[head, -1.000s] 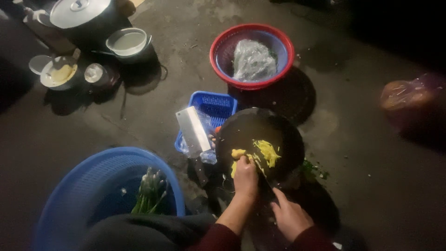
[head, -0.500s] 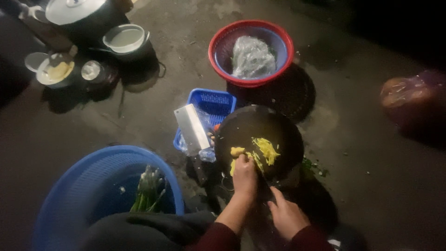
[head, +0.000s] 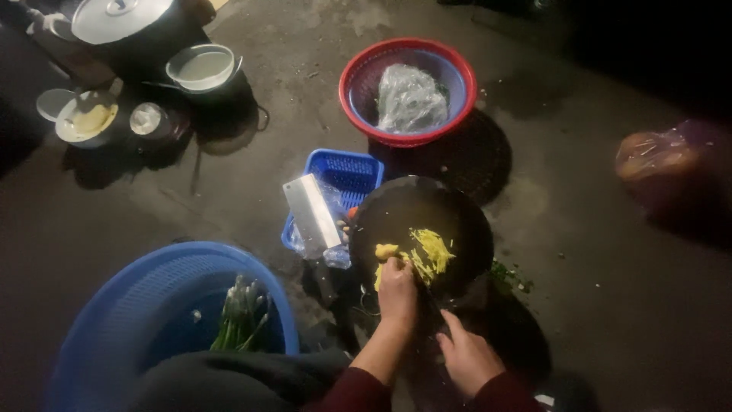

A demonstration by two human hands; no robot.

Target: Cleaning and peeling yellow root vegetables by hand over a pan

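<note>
Head view, looking down at a dark concrete floor (head: 579,252). Left hand (head: 397,290) rests on the near edge of a round dark chopping board (head: 457,210), fingers closed on a small yellow lump (head: 385,251). Just right of the lump lies a pile of yellow shreds (head: 431,254), on the board. Right hand (head: 467,357) sits at the board's near rim, fingers partly curled; whether it holds anything cannot be told. A cleaver (head: 311,214) lies across a blue crate (head: 347,174), just left of the board. Blue basin (head: 114,305) at near left holds green onions (head: 240,320). Red basket (head: 366,72) beyond the board contains a clear plastic bag (head: 410,99). Lidded pot (head: 122,17) and small bowls (head: 202,67) stand far left.
</note>
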